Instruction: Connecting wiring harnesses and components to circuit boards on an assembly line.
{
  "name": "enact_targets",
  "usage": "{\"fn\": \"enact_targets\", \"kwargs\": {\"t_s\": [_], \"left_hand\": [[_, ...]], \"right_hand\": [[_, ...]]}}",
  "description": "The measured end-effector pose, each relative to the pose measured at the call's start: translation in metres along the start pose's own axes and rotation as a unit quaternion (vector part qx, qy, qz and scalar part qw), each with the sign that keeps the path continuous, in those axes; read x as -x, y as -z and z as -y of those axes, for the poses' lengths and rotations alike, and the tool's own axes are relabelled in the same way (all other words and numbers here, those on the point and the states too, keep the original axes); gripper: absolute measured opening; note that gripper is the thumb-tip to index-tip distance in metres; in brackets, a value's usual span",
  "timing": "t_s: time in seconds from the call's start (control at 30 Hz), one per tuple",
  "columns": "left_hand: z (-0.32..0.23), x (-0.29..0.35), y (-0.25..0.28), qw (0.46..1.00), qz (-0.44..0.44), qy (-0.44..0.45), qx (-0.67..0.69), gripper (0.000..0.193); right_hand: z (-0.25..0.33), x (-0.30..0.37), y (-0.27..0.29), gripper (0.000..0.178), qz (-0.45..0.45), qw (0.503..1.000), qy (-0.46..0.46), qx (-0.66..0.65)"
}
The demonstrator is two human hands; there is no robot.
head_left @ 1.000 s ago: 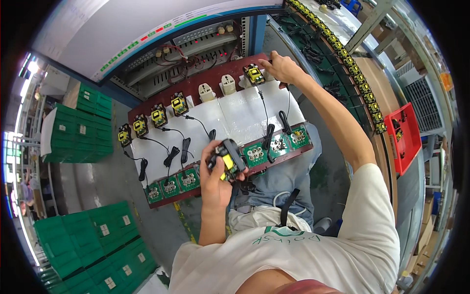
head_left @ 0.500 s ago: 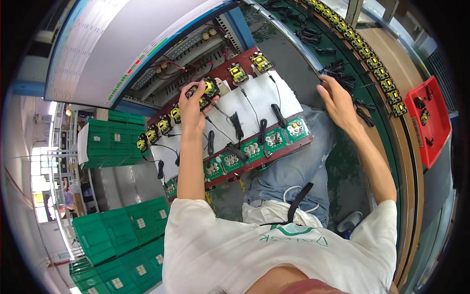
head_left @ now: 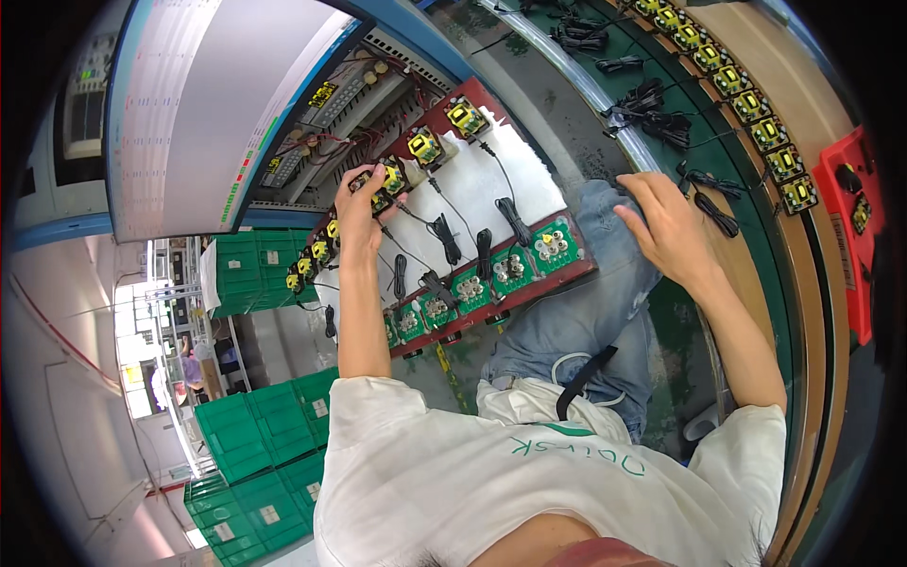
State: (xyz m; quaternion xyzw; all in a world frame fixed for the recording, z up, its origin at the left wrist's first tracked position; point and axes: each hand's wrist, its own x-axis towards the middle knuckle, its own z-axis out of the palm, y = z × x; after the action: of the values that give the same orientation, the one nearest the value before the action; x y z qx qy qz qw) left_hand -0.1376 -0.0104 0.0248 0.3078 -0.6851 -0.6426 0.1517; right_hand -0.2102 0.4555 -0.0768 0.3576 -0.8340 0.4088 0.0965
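My left hand (head_left: pixel 359 210) is closed on a small circuit board (head_left: pixel 391 178) with a yellow transformer, at the far edge of a red test fixture (head_left: pixel 578 275). Thumb and fingers partly cover that board and the one beside it. More such boards, among them one at the far right end (head_left: pixel 466 115), stand in a row along that edge. Their black cables trail across a white pad (head_left: pixel 520 161) to bundled coils (head_left: pixel 513 222). Green boards with round metal contacts (head_left: pixel 556 243) line the near edge. My right hand (head_left: pixel 673 231) hangs over my knee, fingers apart and holding nothing.
A large monitor (head_left: pixel 222 85) and a rack of wired equipment (head_left: pixel 331 123) stand behind the fixture. On the right runs a green line (head_left: pixel 614 94) with coiled cables and a row of boards (head_left: pixel 748 106), beside a red tray (head_left: pixel 844 236). Green crates (head_left: pixel 250 430) are stacked at left.
The whole view has shifted. My right hand has come away from the metal rail's end to over my knee. My left hand stays on the boards at the fixture's far edge.
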Motion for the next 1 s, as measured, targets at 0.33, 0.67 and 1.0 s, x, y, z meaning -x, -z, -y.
{"fn": "enact_targets", "kwargs": {"t_s": [0.33,0.67,1.0], "left_hand": [[-0.021,0.018,-0.005,0.993,-0.065,0.01,-0.103,0.045],[-0.031,-0.006,0.023,0.955,-0.021,0.102,-0.277,0.07],[-0.005,-0.014,0.022,0.869,-0.059,0.056,-0.488,0.073]], "right_hand": [[0.001,0.005,-0.003,0.033,0.051,0.991,0.072,0.097],[0.0,0.007,-0.001,0.029,0.06,0.984,0.096,0.136],[0.005,0.014,0.003,0.026,0.08,0.978,0.114,0.157]]}}
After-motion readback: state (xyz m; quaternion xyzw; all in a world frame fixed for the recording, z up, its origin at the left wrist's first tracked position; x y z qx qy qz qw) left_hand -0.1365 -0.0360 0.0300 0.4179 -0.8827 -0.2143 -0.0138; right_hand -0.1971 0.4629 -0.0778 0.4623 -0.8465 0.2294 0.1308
